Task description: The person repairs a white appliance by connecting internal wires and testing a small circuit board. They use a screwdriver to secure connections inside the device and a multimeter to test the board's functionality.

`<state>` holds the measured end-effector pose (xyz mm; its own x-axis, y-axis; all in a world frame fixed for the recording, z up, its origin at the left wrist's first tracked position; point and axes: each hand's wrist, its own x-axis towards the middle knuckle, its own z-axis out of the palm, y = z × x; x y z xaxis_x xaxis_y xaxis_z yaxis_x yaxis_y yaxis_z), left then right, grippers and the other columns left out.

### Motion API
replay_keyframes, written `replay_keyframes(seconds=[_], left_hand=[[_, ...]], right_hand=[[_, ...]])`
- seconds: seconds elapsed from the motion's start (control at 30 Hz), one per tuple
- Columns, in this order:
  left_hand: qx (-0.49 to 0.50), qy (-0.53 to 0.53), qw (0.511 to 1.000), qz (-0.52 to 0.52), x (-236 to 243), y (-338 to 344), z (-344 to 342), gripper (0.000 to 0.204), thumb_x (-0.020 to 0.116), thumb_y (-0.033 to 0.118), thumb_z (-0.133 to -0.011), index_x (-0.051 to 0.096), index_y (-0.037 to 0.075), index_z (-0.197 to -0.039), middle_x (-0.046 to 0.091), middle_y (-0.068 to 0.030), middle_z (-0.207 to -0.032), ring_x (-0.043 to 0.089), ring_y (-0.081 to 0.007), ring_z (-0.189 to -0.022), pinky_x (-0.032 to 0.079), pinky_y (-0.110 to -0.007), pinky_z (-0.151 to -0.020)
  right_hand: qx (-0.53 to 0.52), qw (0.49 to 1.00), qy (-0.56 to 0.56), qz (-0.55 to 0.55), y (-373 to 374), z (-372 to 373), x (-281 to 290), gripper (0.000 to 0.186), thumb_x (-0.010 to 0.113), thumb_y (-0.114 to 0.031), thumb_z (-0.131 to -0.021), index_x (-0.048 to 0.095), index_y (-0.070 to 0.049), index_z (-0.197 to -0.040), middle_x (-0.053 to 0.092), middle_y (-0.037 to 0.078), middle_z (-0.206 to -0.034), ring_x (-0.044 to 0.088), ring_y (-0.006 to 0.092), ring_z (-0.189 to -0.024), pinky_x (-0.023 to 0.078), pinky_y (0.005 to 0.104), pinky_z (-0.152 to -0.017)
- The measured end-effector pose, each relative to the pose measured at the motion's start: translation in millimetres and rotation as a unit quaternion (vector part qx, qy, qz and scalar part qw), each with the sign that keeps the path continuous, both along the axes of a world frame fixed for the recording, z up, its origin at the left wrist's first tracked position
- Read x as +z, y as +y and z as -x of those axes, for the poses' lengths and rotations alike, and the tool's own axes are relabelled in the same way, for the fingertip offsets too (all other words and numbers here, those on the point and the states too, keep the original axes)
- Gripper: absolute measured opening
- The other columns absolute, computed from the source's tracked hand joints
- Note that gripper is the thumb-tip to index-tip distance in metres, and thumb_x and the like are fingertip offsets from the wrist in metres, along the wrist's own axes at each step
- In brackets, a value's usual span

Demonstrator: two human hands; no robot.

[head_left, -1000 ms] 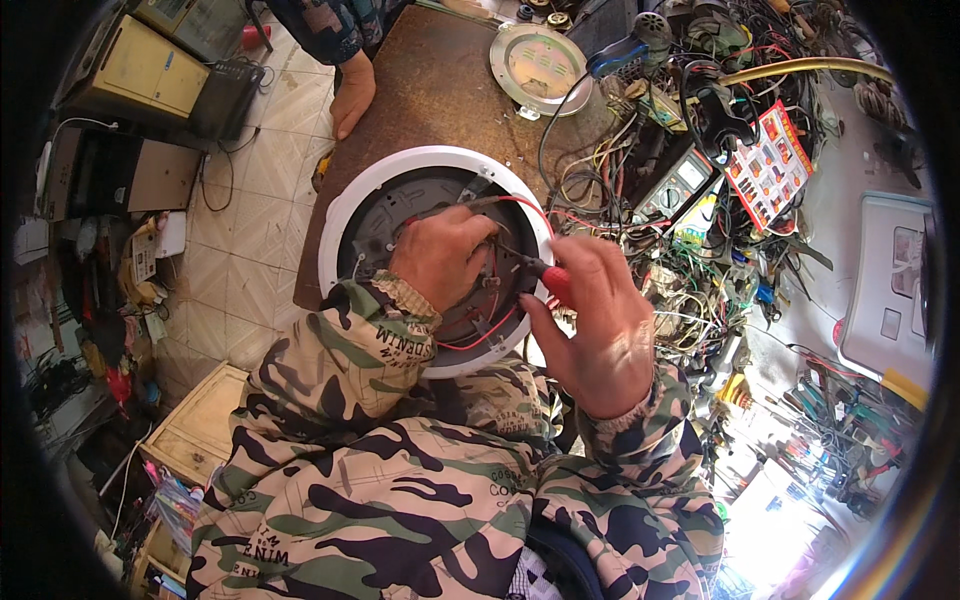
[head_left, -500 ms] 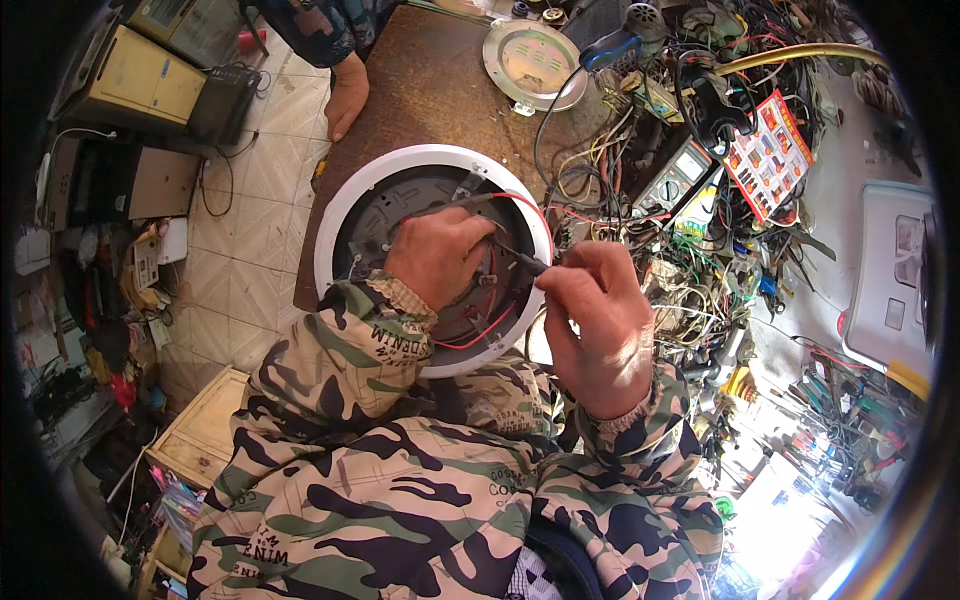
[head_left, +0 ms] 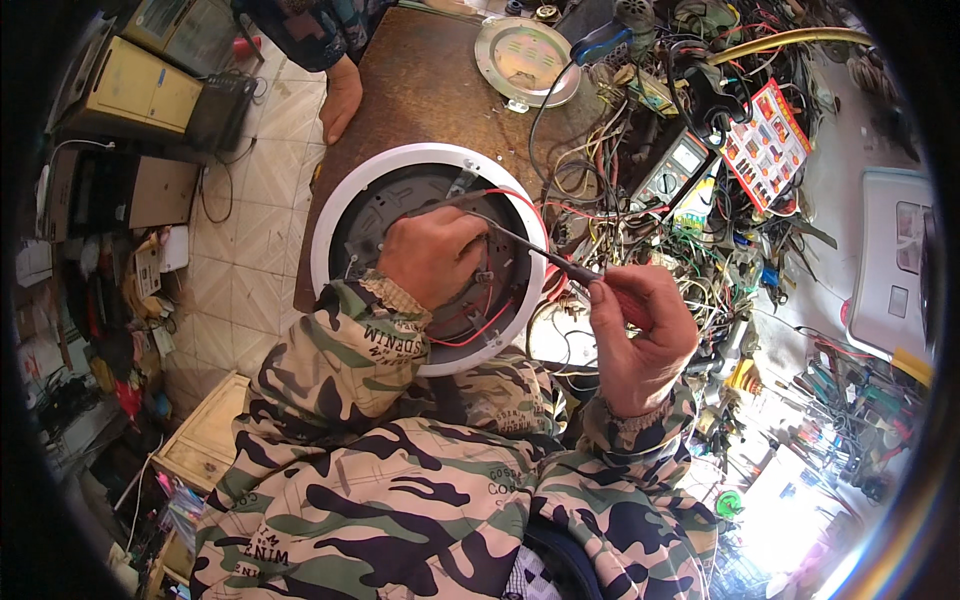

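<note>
Nearby, tangled wires [head_left: 680, 285] are crowding the round housing [head_left: 430, 154] overlapping the table [head_left: 420, 75]; the right hand [head_left: 645, 345] is curling its fingers around a slim tool [head_left: 572, 270], the left hand [head_left: 428, 255] hiding its fingertips, grip unclear.

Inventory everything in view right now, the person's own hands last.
Round, white-rimmed housing: 1, dark inside, centre
Thin insulated wires: several, red, at the housing
Slim, dark-shafted hand tool: 1, red handle, right of centre
Worn flat worktable: 1, brown, upper centre
Slotted metal disc: 1, silvery, on the worktable
Boxy handheld meter: 1, grey, right of the housing
Flat printed sheet: 1, red and white, upper right
Tangled cables: many, multicoloured, right
Boxy plastic case: 1, pale grey, far right
Rectangular cabinet: 1, yellow, upper left
Co-worker's hand: 1, bare, worktable's left edge
Camouflage sleeves: 2, green and tan, lower centre
Left hand: 1, bare, over the housing
Right hand: 1, bare, gripping the hand tool
</note>
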<state>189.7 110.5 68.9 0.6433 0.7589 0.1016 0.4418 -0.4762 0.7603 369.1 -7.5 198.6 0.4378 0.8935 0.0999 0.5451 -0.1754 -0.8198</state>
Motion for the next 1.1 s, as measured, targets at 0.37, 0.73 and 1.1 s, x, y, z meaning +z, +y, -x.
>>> replay_keyframes(seconds=[0.37, 0.73, 1.1], left_hand=[[-0.013, -0.077, 0.992, 0.096, 7.1, 0.4, -0.5, 0.023, 0.074, 0.0, -0.082, 0.073, 0.002, -0.105, 0.074, -0.0148, -0.099, 0.074, -0.0277, -0.084, 0.059, -0.036, -0.074], [0.028, -0.079, 0.954, 0.287, 3.2, 2.0, -4.2, 0.02, 0.07, 0.0, -0.087, 0.071, -0.002, -0.108, 0.075, -0.0131, -0.091, 0.073, -0.016, -0.08, 0.056, -0.029, -0.073], [0.033, -0.141, 0.932, 0.332, -1.8, 4.2, -3.9, 0.025, 0.068, -0.002, -0.091, 0.07, -0.001, -0.115, 0.077, -0.0119, -0.095, 0.073, -0.0133, -0.085, 0.057, -0.029, -0.076]], right_hand=[[-0.18, 0.847, 0.491, -0.099, -23.8, -14.3, -46.9, 0.032, 0.066, -0.022, -0.102, 0.065, 0.006, -0.119, 0.073, 0.015, -0.092, 0.066, 0.0189, -0.065, 0.056, 0.0312, -0.061], [-0.022, 0.984, 0.171, 0.051, 1.5, 9.2, -85.2, 0.017, 0.074, -0.008, -0.088, 0.067, 0.0, -0.101, 0.07, 0.009, -0.079, 0.069, 0.0192, -0.065, 0.053, 0.0333, -0.059], [0.036, 0.996, -0.038, 0.07, 33.7, 27.1, -93.9, 0.023, 0.078, -0.011, -0.078, 0.075, -0.012, -0.101, 0.07, 0.012, -0.092, 0.07, 0.0376, -0.082, 0.055, 0.044, -0.071]])
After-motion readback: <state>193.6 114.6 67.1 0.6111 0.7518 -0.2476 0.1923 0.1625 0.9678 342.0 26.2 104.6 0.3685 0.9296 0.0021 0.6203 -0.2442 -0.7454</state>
